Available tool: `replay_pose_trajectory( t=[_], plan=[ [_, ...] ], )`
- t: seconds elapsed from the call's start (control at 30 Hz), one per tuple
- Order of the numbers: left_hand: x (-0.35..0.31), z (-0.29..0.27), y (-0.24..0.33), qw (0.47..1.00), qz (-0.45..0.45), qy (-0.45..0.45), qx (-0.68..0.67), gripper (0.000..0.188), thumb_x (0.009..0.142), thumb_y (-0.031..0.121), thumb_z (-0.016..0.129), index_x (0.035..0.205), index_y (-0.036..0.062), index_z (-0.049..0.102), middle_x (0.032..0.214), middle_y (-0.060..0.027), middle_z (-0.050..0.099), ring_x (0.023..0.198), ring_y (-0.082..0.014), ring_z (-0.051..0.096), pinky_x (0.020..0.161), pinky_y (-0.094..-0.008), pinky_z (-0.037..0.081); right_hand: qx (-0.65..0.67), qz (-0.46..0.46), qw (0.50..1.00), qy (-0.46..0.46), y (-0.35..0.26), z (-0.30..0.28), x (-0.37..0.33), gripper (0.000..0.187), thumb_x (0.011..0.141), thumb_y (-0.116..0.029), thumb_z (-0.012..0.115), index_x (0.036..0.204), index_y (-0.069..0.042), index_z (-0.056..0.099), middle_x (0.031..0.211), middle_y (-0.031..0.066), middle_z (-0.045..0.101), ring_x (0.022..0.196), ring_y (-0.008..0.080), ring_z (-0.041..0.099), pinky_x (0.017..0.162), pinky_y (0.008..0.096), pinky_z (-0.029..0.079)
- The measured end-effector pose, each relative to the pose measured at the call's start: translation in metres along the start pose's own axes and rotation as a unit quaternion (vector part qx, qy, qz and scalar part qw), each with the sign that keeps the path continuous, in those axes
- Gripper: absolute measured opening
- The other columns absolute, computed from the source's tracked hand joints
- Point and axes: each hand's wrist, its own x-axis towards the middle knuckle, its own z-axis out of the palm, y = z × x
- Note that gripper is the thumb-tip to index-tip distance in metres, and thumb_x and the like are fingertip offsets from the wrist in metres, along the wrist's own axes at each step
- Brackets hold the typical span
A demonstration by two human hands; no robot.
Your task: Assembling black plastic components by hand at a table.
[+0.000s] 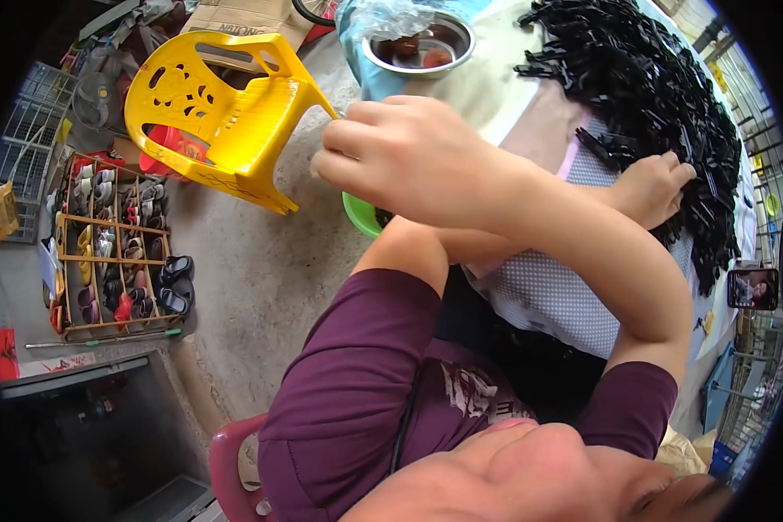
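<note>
My arms are crossed over each other. My left hand [651,188] reaches under the other forearm to the right and rests at the edge of a big heap of slim black plastic pieces [628,74]. Its fingers are curled in against the heap; what they grip is hidden. My right hand [391,157] is raised at the left with the fingers closed, above a green basin [358,215] that it partly covers. Anything inside that fist is too small or hidden to tell. The heap lies on a cloth-covered table [548,291] with a grey patterned cover.
A yellow plastic chair [248,122] stands at the far left. Behind my right hand is a metal bowl [465,54] with reddish round things and plastic film. A shoe rack [109,252] is at the left, a phone [752,289] at the right edge. I sit on a red chair [226,461].
</note>
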Motion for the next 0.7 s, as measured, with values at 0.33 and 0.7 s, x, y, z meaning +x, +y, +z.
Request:
replay_pose_trajectory(
  t=[0.33, 0.7],
  plan=[
    [0.020, -0.028, -0.002, 0.951, -0.293, -0.014, -0.100, 0.024, 0.074, 0.006, 0.058, 0.097, -0.0015, 0.062, 0.099, -0.0198, 0.062, 0.090, -0.0329, 0.061, 0.080, -0.0352, 0.048, -0.102, 0.134, 0.985, 0.030, 0.013, -0.068, -0.066, 0.026, 0.069, -0.009, 0.069, 0.095, -0.006, 0.066, 0.089, 0.0089, 0.066, 0.079, 0.0218, 0.065, 0.068, 0.0298, 0.052],
    [0.020, -0.026, -0.039, 0.891, -0.317, -0.109, -0.307, 0.034, 0.088, -0.001, 0.047, 0.122, -0.0006, 0.047, 0.102, -0.0109, 0.057, 0.083, -0.0174, 0.061, 0.073, -0.0292, 0.055, -0.074, 0.553, 0.829, 0.047, 0.020, -0.155, -0.260, 0.029, 0.074, -0.014, 0.073, 0.100, -0.002, 0.065, 0.083, 0.0047, 0.065, 0.070, 0.0100, 0.058, 0.067, 0.0223, 0.048]
  ],
)
